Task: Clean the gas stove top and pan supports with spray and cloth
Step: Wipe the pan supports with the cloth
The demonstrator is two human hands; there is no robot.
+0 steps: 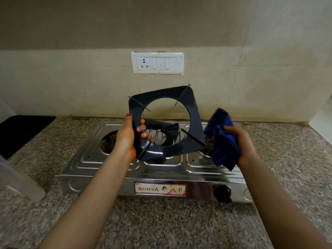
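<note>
Nearest, over a speckled counter (161, 221) and a steel gas stove (107, 177): grips a dark pan support (156, 152) by its left edge in the left hand (126, 135), fingers curled through the ring, lifted and tilted above the stove top. Clutches a bunched blue cloth (222, 137) in the right hand (242, 141), just beside the support's right corner. Behind, flat on the stove, a second pan support (172, 128). Farthest, on the wall, a switch plate (157, 62).
</note>
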